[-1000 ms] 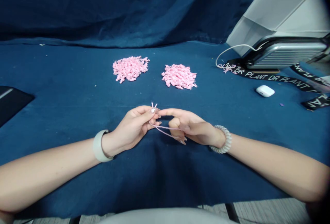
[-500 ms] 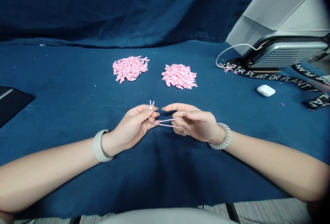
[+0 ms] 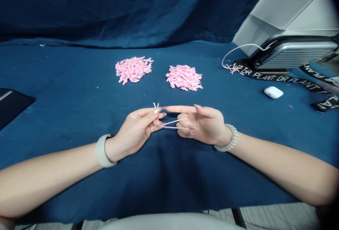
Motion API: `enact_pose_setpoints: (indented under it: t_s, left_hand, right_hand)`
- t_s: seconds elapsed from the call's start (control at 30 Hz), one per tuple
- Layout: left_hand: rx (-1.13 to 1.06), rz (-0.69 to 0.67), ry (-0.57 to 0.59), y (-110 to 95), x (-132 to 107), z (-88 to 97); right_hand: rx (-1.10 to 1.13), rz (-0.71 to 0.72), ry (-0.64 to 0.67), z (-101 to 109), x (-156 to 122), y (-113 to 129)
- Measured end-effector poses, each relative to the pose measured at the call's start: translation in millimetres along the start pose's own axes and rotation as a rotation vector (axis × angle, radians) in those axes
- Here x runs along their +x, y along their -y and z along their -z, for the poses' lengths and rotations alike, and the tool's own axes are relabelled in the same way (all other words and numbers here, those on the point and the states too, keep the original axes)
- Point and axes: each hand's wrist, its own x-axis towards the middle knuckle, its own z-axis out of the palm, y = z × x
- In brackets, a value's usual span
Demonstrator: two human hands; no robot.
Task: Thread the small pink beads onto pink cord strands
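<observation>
A thin pink yarn strand (image 3: 173,127) stretches in two lines between my hands. My left hand (image 3: 141,125) pinches it between thumb and fingers, with two short ends sticking up above the thumb. My right hand (image 3: 200,124) has its lower fingers curled round the yarn loop. The right index finger points left, its tip at or close to the left fingertips; the right thumb is raised. Beyond the hands lie two heaps of small pink knotted yarn pieces, a left heap (image 3: 134,69) and a right heap (image 3: 184,78).
Blue cloth (image 3: 66,74) covers the table. At right are a white earbud case (image 3: 273,92), a black lettered strap (image 3: 278,78), a grey ribbed device (image 3: 302,55) with a white cable (image 3: 238,47), and pink scraps. A dark flat object (image 3: 14,106) lies at the left edge.
My right index finger has straightened and moved left to the left fingertips, and the right thumb has lifted. The yarn stays stretched between both hands.
</observation>
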Motion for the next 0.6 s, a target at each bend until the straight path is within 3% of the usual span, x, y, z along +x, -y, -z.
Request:
enact_pose_setpoints:
  t_s: [0.23, 0.6]
  left_hand:
    - [0.013, -0.004, 0.034, 2.0, 1.5, 2.4]
    - [0.074, -0.051, -0.048, 3.9, -2.1, -1.0]
  right_hand:
    - [-0.027, -0.009, 0.049, 0.9, -0.1, -1.6]
    - [-0.097, -0.044, 0.206, 0.6, 0.1, 0.0]
